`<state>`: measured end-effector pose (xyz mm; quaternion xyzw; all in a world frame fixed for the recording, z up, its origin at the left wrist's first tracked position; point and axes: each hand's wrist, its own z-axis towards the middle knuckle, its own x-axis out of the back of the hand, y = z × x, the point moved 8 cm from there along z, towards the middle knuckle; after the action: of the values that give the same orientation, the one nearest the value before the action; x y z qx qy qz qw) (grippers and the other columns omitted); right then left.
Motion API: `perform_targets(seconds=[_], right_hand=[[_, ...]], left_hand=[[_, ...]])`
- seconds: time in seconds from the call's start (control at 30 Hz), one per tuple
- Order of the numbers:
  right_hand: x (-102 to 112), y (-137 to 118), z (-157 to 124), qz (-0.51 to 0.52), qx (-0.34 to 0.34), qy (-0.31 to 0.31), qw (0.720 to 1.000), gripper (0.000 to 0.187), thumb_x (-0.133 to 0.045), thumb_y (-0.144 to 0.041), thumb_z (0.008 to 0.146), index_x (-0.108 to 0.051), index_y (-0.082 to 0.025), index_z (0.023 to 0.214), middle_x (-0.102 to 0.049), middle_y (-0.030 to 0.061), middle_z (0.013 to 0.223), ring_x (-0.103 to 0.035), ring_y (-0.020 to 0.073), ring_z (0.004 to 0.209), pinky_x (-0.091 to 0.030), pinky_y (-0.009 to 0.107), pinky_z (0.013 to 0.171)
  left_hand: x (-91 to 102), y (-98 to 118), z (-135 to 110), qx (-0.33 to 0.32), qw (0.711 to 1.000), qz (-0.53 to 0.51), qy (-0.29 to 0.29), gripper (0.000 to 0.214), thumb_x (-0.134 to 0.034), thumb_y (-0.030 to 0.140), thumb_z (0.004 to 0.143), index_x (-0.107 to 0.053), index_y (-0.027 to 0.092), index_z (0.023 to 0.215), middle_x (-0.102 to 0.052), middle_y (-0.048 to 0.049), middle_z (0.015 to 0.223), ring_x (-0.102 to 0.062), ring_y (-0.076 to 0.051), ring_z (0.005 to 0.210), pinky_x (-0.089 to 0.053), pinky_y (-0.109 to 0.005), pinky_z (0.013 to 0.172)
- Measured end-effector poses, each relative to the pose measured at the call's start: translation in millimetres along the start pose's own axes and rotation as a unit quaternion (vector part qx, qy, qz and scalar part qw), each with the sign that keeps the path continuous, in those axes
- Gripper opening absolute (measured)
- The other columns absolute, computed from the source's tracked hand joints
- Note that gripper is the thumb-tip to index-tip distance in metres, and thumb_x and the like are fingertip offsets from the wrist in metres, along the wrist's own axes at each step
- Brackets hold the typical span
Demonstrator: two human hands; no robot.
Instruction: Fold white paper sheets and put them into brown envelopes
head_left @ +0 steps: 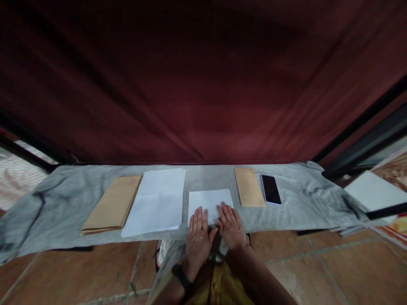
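Note:
A folded white sheet of paper [208, 201] lies on the grey cloth [47, 212] in front of me. My left hand [197, 238] rests flat on its near edge with fingers stretched out. My right hand [230, 226] lies flat beside it on the sheet's right near corner, fingers also extended. Neither hand grips anything. A black band circles my left wrist.
Left of the sheet lie a larger white paper [157, 201] and a stack of brown envelopes [112, 205]. To the right are one brown envelope [249, 186] and a dark phone [271, 189]. A dark red curtain [203, 84] hangs behind. The floor is brown tile [318, 267].

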<state>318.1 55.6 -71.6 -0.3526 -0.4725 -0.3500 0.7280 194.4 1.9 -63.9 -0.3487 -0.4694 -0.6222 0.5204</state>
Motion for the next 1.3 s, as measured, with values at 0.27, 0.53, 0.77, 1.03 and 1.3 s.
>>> perform_targets(seconds=[0.27,0.53,0.77,1.03,1.3], right_hand=[[5,29,-19,-0.019,-0.022,-0.006,1.0,0.054,-0.031,-0.034,0.107,-0.04,-0.013,0.156,-0.042,0.0122,0.159,-0.044,0.0273,0.144,-0.032,0.046,0.119],[9,28,-22,-0.042,0.0,0.032,0.999,0.054,-0.035,-0.032,0.107,-0.04,-0.01,0.155,-0.048,0.0143,0.155,-0.044,0.0273,0.144,-0.032,0.045,0.119],[12,28,-9,-0.01,-0.035,0.026,0.999,0.05,-0.036,-0.033,0.106,-0.052,-0.011,0.148,-0.056,0.0163,0.148,-0.05,0.0303,0.139,-0.03,0.051,0.12],[-3,-26,48,0.086,0.062,0.004,0.994,0.052,-0.032,-0.021,0.105,-0.036,-0.016,0.157,-0.047,0.0125,0.157,-0.04,0.0223,0.147,-0.037,0.048,0.119],[-7,4,34,0.012,0.049,0.019,0.999,0.051,-0.04,-0.032,0.106,-0.042,-0.018,0.154,-0.043,0.0125,0.159,-0.04,0.0261,0.147,-0.036,0.048,0.118]], left_hand=[[6.1,-15,-3,0.052,0.998,0.017,-0.001,0.065,-0.038,0.041,0.102,-0.034,0.005,0.155,-0.038,-0.0225,0.16,-0.031,-0.032,0.152,-0.032,-0.052,0.122],[-13.2,19,55,-0.022,1.0,0.0,0.014,0.061,-0.037,0.027,0.102,-0.026,0.009,0.159,-0.038,-0.0184,0.161,-0.031,-0.027,0.152,-0.034,-0.05,0.122],[-26.8,11,57,-0.028,0.999,0.029,0.011,0.058,-0.038,0.029,0.101,-0.035,0.006,0.154,-0.039,-0.0196,0.16,-0.032,-0.029,0.152,-0.034,-0.049,0.121],[-29.2,10,55,-0.069,0.996,0.048,-0.013,0.064,-0.039,0.015,0.094,-0.031,0.006,0.156,-0.038,-0.0202,0.161,-0.034,-0.026,0.151,-0.032,-0.047,0.122],[-13.9,-6,42,-0.027,0.999,0.032,0.027,0.057,-0.036,0.024,0.101,-0.034,0.006,0.155,-0.043,-0.0193,0.158,-0.036,-0.027,0.15,-0.038,-0.047,0.12]])
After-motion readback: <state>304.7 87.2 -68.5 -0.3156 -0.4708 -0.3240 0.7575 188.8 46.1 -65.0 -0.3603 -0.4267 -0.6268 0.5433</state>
